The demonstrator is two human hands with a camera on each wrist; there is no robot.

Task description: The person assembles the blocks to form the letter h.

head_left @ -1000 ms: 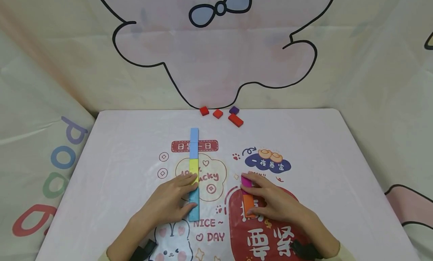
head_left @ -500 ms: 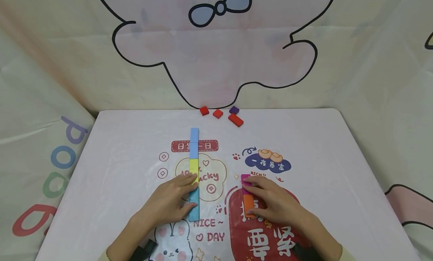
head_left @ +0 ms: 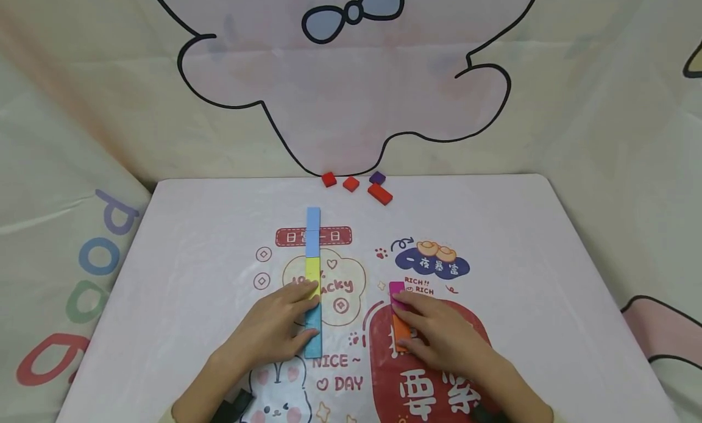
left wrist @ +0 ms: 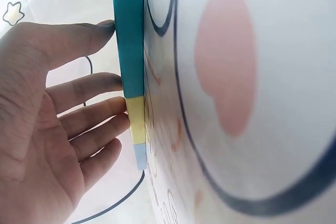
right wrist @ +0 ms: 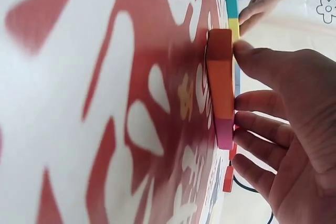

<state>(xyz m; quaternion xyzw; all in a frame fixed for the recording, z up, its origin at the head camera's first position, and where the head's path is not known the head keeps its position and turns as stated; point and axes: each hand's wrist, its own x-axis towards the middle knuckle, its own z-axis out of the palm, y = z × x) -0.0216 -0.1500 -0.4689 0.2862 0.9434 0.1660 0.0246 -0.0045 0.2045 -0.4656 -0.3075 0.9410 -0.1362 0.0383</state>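
Note:
A straight row of blocks lies on the table, light blue [head_left: 312, 234] at the far end, yellow [head_left: 312, 269] in the middle and teal [head_left: 313, 347] at the near end. My left hand [head_left: 281, 323] rests its fingertips and thumb on top of the yellow and teal blocks. To the right, a magenta block [head_left: 396, 287] and an orange block [head_left: 401, 333] lie end to end. Fingertips of my right hand [right wrist: 294, 114] touch the upper faces of this pair, thumb near the orange end. Neither hand wraps round a block.
Near the table's [head_left: 208, 209] back edge lie red blocks [head_left: 380, 194] and a purple block [head_left: 377, 177]. The white cover is printed with a rabbit [head_left: 278, 392], lettering and a large red patch [head_left: 384, 380]. A curtain [head_left: 351, 106] hangs behind the table.
My right hand has slid slightly nearer to me along its pair, uncovering more of the magenta block. My left hand stays on its row. The head view has shifted a little.

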